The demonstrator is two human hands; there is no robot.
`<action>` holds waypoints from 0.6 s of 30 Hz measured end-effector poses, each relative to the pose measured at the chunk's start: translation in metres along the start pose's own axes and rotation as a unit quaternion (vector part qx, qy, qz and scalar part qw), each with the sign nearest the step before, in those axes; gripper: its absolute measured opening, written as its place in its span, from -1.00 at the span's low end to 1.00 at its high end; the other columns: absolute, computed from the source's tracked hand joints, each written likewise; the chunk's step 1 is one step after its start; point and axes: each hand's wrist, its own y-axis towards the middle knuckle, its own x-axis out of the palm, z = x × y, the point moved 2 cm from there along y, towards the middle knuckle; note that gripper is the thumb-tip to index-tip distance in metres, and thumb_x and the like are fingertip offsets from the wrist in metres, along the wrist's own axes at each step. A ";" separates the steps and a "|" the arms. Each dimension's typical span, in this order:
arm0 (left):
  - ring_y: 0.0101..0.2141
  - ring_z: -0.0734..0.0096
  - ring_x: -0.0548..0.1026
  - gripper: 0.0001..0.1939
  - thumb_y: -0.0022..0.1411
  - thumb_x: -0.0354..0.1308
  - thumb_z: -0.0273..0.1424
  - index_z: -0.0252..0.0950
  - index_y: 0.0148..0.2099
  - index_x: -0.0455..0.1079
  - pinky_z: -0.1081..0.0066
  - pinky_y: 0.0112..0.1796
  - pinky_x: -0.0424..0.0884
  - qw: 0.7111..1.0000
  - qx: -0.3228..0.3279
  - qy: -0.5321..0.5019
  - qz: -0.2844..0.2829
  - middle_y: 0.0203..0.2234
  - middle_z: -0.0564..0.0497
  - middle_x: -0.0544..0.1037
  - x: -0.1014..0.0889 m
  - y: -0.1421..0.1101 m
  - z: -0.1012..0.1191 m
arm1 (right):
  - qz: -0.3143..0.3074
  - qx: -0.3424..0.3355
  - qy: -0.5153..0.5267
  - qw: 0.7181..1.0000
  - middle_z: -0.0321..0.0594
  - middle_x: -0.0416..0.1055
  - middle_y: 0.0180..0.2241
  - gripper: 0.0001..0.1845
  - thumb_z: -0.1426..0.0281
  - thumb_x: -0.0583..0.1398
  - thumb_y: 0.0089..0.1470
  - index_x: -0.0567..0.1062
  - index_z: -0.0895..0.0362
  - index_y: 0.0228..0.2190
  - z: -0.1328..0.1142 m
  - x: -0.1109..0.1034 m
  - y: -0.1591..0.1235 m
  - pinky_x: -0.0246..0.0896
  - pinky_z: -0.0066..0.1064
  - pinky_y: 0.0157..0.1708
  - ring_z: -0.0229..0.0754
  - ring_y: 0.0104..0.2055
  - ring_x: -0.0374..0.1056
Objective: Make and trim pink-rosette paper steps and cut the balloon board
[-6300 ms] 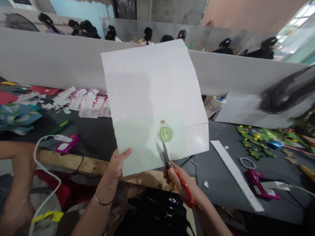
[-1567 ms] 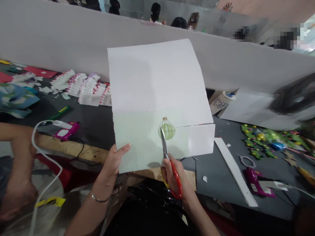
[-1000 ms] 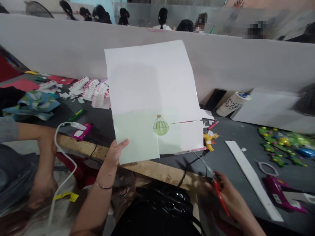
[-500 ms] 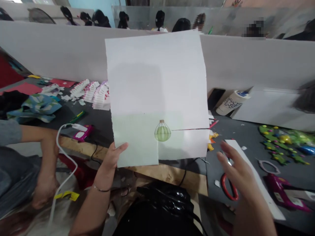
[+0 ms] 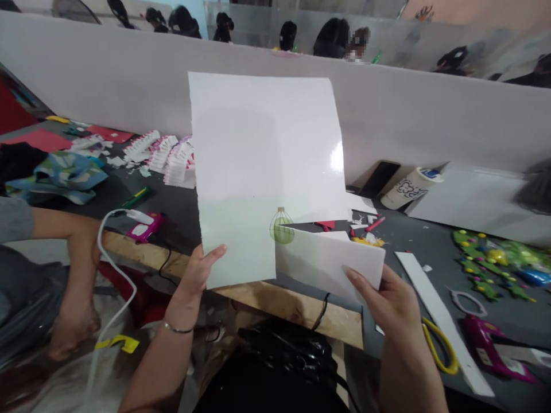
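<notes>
My left hand (image 5: 198, 276) pinches the lower left edge of a large white sheet (image 5: 262, 155) held upright over the table edge. A small green ornament picture (image 5: 281, 227) sits near the sheet's lower middle, where two cuts meet. My right hand (image 5: 390, 301) is closed on the cut lower-right flap (image 5: 329, 258) and bends it toward me, away from the sheet. The scissors (image 5: 439, 343), with yellow and red handles, lie on the dark table just right of my right wrist.
Stacks of small white cut pieces (image 5: 161, 158) lie at back left. A pink glue gun (image 5: 144, 227) with a white cord is at left, another (image 5: 491, 347) at right beside a long white strip (image 5: 434, 310). A paper cup (image 5: 408, 186) lies tipped. Another person's arm (image 5: 64, 241) is at left.
My right hand stopped cutting up toward the ornament, laid the scissors on the table at right, then came back and took hold of the cut flap, folding it forward.
</notes>
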 end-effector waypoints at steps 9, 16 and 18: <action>-0.24 0.06 0.61 -0.52 -0.30 0.49 -0.20 -0.36 -0.31 0.54 0.26 -0.21 0.53 1.000 0.005 0.004 0.004 -0.43 -0.10 0.65 0.008 -0.005 0.005 | 0.045 -0.199 -0.150 0.967 -0.18 0.54 -0.53 -0.68 0.09 0.19 0.13 0.56 0.06 -0.40 -0.029 0.002 -0.031 0.32 -0.42 -0.50 -0.15 -0.52 0.44; -0.40 0.20 0.60 -0.53 -0.32 0.46 -0.29 -0.35 -0.27 0.53 0.33 -0.35 0.53 0.994 0.017 -0.059 0.091 -0.45 -0.04 0.65 0.002 0.013 0.006 | 0.021 -0.382 -0.076 0.921 -0.19 0.60 -0.22 -0.72 0.56 0.20 0.11 0.53 0.01 -0.18 -0.015 0.004 -0.054 0.41 -0.33 -0.23 -0.15 -0.22 0.52; -0.46 0.26 0.57 -0.56 -0.32 0.45 -0.32 -0.35 -0.30 0.52 0.37 -0.40 0.51 0.991 0.024 -0.065 0.116 -0.47 -0.02 0.64 -0.002 0.017 0.008 | 0.037 -0.346 -0.068 0.935 -0.19 0.60 -0.25 -0.78 0.50 0.24 0.10 0.55 0.01 -0.21 -0.007 0.002 -0.059 0.41 -0.35 -0.25 -0.13 -0.24 0.53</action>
